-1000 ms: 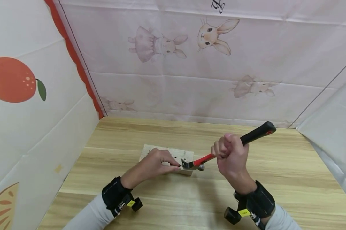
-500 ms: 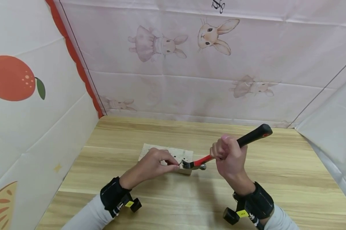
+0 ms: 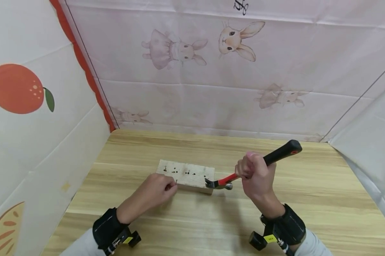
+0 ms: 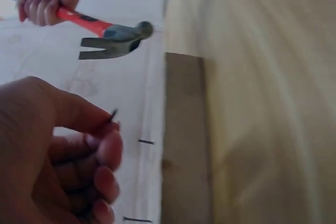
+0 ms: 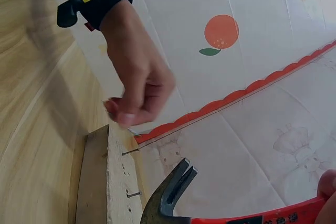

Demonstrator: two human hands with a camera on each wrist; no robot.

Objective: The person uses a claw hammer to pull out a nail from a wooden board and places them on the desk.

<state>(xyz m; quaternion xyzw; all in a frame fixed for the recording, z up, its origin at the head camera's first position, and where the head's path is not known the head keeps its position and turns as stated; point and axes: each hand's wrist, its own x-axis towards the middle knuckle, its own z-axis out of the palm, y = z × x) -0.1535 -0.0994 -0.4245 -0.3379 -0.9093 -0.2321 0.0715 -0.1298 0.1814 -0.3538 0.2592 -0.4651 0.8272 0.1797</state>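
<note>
My right hand (image 3: 257, 174) grips a claw hammer (image 3: 229, 177) by its red and black handle. The hammer's head hangs over the right end of a pale wooden block (image 3: 195, 179), claw toward the left. At the block's left front corner is my left hand (image 3: 155, 190), fingers curled. In the left wrist view its thumb and forefinger pinch a small dark nail (image 4: 113, 115), mostly hidden by the fingertips. Two nails stick up from the block: one nail (image 5: 130, 151) near its end, another nail (image 5: 134, 194) farther along. Several dark holes mark the top face.
The block lies on a wood-grain table (image 3: 192, 227). Behind it rises a pink cloth wall (image 3: 192, 106) printed with rabbits, and a white cloth side (image 3: 67, 149) with fruit prints stands at the left.
My left hand has drawn away from the hammer's claw, moving left and toward me, uncovering the block's top. The hammer has shifted only slightly to the right.
</note>
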